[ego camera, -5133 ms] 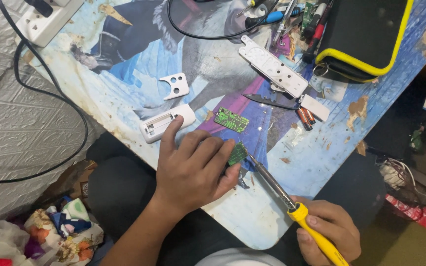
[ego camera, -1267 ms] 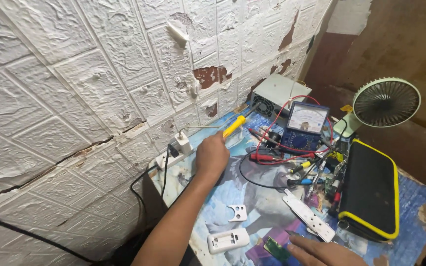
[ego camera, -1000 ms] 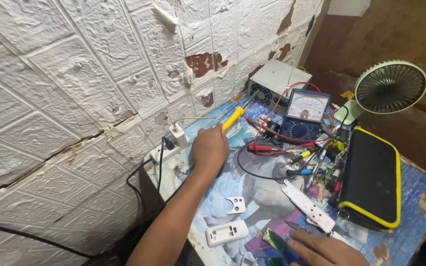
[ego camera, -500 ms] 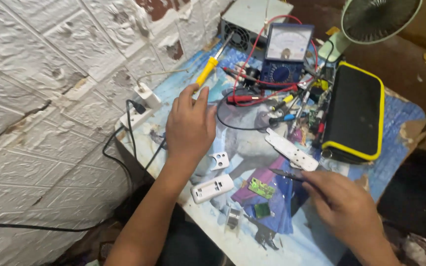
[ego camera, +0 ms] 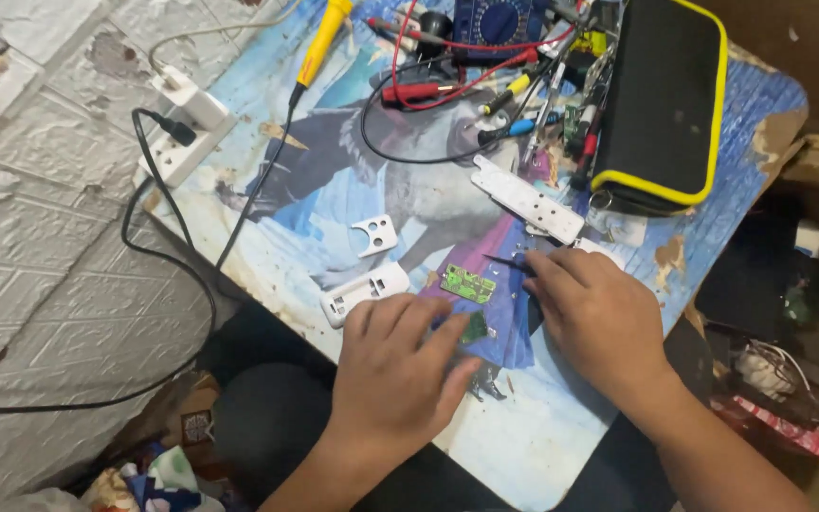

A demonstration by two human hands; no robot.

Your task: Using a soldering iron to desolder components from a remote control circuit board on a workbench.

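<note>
Blue table (ego camera: 334, 204); left hand (ego camera: 400, 365) flat beside green circuit board (ego camera: 467, 283); right hand (ego camera: 599, 318) pinches tweezers (ego camera: 509, 263).

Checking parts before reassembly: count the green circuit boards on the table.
2. One green circuit board lies bare between the hands; a darker one sits at the left hand fingertips. Others may be hidden.

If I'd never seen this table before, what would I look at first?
Probably the two hands at the near edge: the left hand rests by a small green circuit board, and the right hand pinches thin dark tweezers pointed at it. Next, the big black case with a yellow rim at the far right, beside a tangle of red and black wires.
</note>
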